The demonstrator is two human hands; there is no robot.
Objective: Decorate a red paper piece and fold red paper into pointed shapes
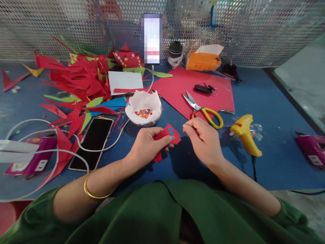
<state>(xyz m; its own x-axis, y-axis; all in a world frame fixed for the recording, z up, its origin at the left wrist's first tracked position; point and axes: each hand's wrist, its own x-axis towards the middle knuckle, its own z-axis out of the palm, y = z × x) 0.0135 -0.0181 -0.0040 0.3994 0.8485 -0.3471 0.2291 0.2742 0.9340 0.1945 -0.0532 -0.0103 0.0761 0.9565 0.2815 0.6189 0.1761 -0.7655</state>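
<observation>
My left hand (149,144) pinches a folded strip of red paper (175,137) between thumb and fingers. Two small blue squares (171,130) sit on the red face near its upper edge. Just right of the paper, my right hand (203,139) is closed in a pinch, apart from it. Whatever those fingertips hold is too small or hidden to make out. Behind that hand lie scissors (200,106) with yellow handles, blades spread, and part of them is covered. A paper-lined bowl (130,112) beyond my left hand contains many small coloured paper bits (144,113).
Red and green paper scraps (78,73) heap at the left. A black phone (92,142) and white cable lie nearer. Red sheets (172,88) carry keys (205,89). A yellow glue gun (246,134) rests at right. A lit phone (151,37) stands against the perforated metal panel (254,34).
</observation>
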